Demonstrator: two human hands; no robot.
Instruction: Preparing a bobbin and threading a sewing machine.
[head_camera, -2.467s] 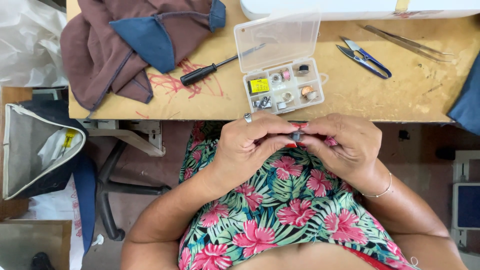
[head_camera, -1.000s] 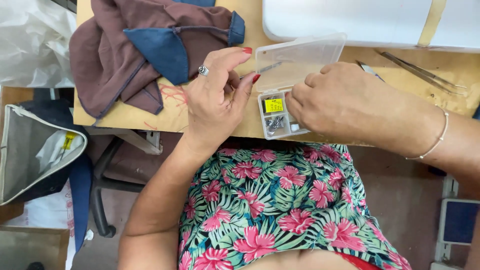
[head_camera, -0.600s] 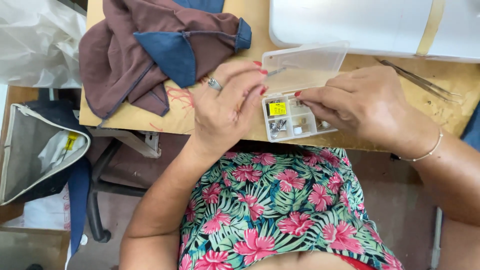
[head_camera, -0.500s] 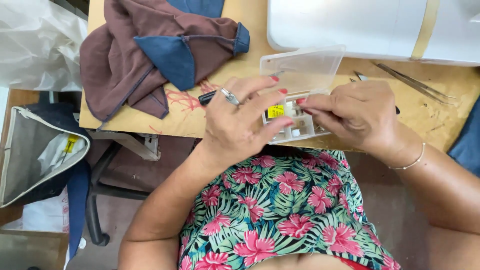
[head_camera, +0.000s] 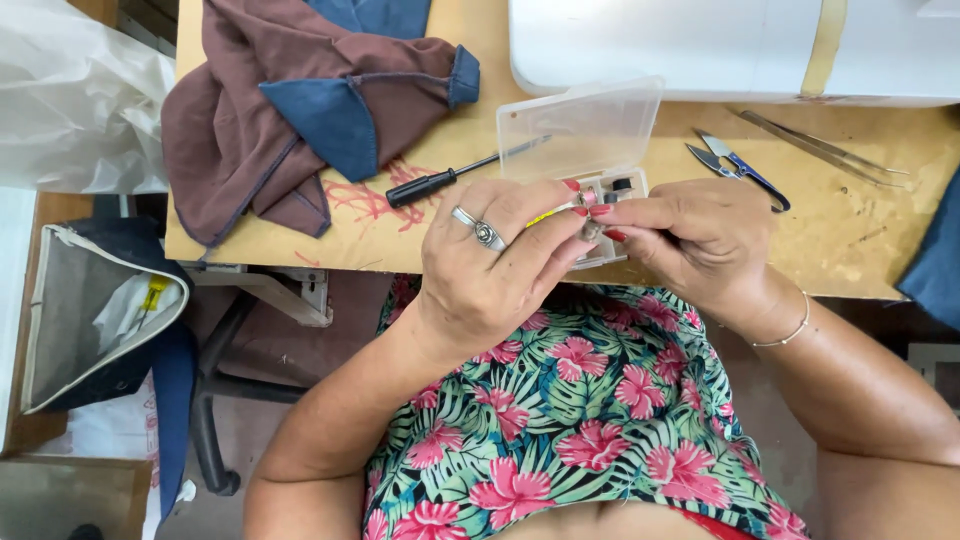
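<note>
A pale wooden desk (head_camera: 450, 240) with red scribbles on its top fills the upper part of the view, and the white plastic body of a sewing machine (head_camera: 700, 45) stands along its far edge. A crumpled brown garment with blue denim cuffs (head_camera: 300, 110) lies on the left part of the desk. Below the desk's left end, on the floor side, a grey fabric bag with a pale rim (head_camera: 90, 320) hangs open.

Near the front edge sits a small clear plastic compartment box (head_camera: 590, 150) with its lid tipped up and back; its tray is mostly hidden behind the fingers. A black-handled screwdriver (head_camera: 440, 183) lies just left of the box, its shaft running under the lid. To the right of the box lie small thread snips with blue handles (head_camera: 735, 168), and beyond them long metal tweezers (head_camera: 820, 150).

The left hand (head_camera: 490, 265), wearing a silver ring, and the right hand (head_camera: 700, 245), with a thin bracelet at the wrist, meet over the tray. Both are closed in a pinch, fingertips touching, around a small metal bobbin-like piece (head_camera: 592, 231) held between them just above the tray's front edge; what exactly the piece is cannot be made out.
</note>
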